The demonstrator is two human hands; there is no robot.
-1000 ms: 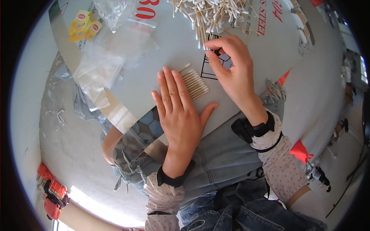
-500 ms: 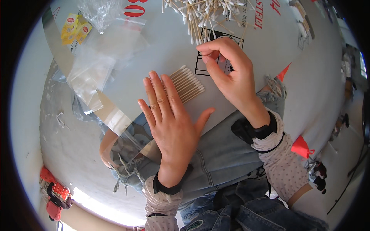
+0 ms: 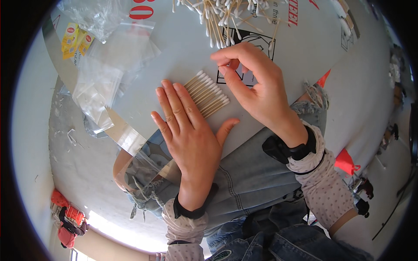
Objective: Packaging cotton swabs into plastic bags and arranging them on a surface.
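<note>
A tight row of wooden-stick cotton swabs (image 3: 210, 96) lies side by side on the grey board, white tips lined up. My left hand (image 3: 191, 130) rests flat beside it, fingers stretched out, its index finger along the row's left end and covering the other ends of the swabs. Above and to the right of the row, my right hand (image 3: 259, 82) hovers with thumb and index finger apart. Nothing shows between them; the other fingers are curled and partly hidden. Beyond it spreads a loose heap of cotton swabs (image 3: 226, 13), cut off by the top edge.
Clear plastic bags (image 3: 102, 74) and a crumpled clear bag (image 3: 98, 19) lie at the far left, near yellow packets (image 3: 76, 41). The grey board (image 3: 174, 52) bears printing. Its near edge sits over my jeans (image 3: 244, 174). Wide clear tape (image 3: 133, 139) runs along the left edge.
My right hand has shifted slightly left, toward the row, with its thumb and index finger a little farther apart. My left hand stays flat beside the swabs. The whole view has shifted slightly.
</note>
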